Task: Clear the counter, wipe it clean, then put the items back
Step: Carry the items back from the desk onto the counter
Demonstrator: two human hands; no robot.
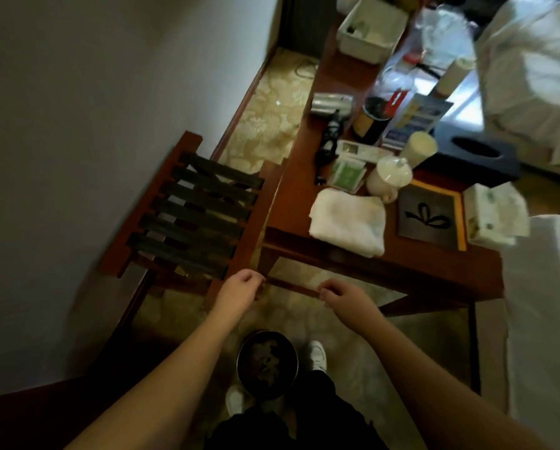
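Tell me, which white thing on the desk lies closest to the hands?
The folded towel, at the desk's near edge. The lidded cup and bin sit farther back.

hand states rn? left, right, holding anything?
Left hand: open, fingers loosely curled, holding nothing.
Right hand: open, fingers loosely curled, holding nothing.

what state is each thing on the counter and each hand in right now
white towel: folded, lying flat
lidded cup: upright, lid on
hair dryer: lying on its side
tissue box: on the counter
left hand: loosely curled, empty
right hand: loosely curled, empty
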